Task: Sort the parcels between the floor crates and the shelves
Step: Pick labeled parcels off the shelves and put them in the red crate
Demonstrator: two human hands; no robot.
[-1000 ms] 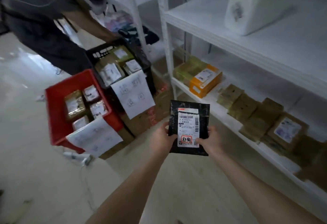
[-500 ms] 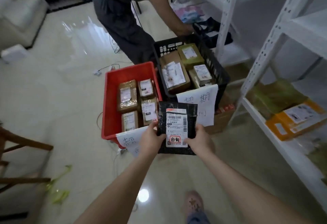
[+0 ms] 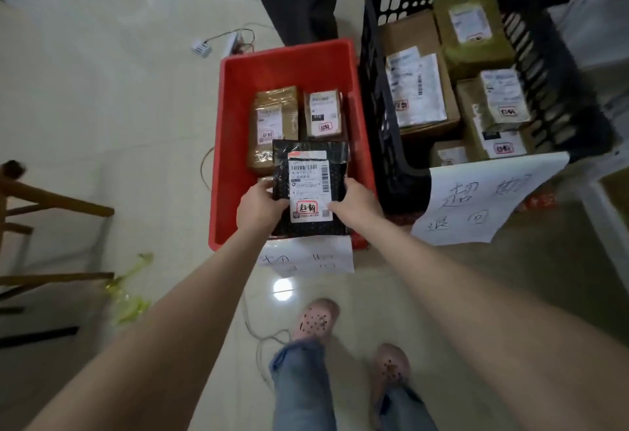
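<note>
Over the red crate (image 3: 238, 117), both hands (image 3: 260, 207) (image 3: 360, 201) pinch a black parcel (image 3: 309, 189) labelled "超购".

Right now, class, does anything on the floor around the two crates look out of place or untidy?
Yes. A crumpled yellow-green plastic scrap lies loose on the tiles beside the wooden furniture legs, and thin cables trail across the floor by the person's feet, a likely trip hazard.

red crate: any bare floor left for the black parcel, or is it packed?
Red crate has room: a bare strip along its far wall, behind the two brown parcels, and another down its left wall. Its centre and right side are filled. Both hands hold the black parcel over the near end. The black crate is packed.
</note>
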